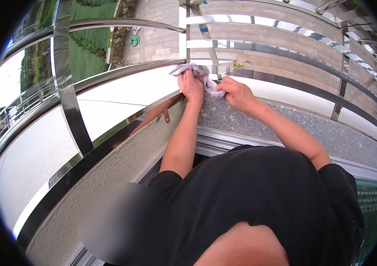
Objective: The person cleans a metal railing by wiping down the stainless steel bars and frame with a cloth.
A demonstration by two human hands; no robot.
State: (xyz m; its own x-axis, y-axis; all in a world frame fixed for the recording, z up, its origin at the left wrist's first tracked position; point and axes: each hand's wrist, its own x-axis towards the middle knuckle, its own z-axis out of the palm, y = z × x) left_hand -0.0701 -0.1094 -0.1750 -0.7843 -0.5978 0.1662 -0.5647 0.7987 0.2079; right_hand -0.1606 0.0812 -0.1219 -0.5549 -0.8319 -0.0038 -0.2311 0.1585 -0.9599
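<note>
A pale lilac-grey cloth (pixel 207 79) is bunched against the corner of a shiny metal railing (pixel 259 76). My left hand (pixel 192 88) presses it to the rail beside the corner post, its fingers curled over the fabric. To its right, my right hand (pixel 240 95) is closed, with the cloth's lower end pinched between thumb and fingers. Just below both hands lies a speckled grey stone ledge (pixel 250 119). The part of the cloth under my left fingers is hidden.
Metal bars and an upright post (pixel 69 84) run along the left. A window frame (pixel 368 177) with green-tinted glass is at the lower right. Past the railing, far below, are a paved yard (pixel 153 40) and a lawn (pixel 88 48).
</note>
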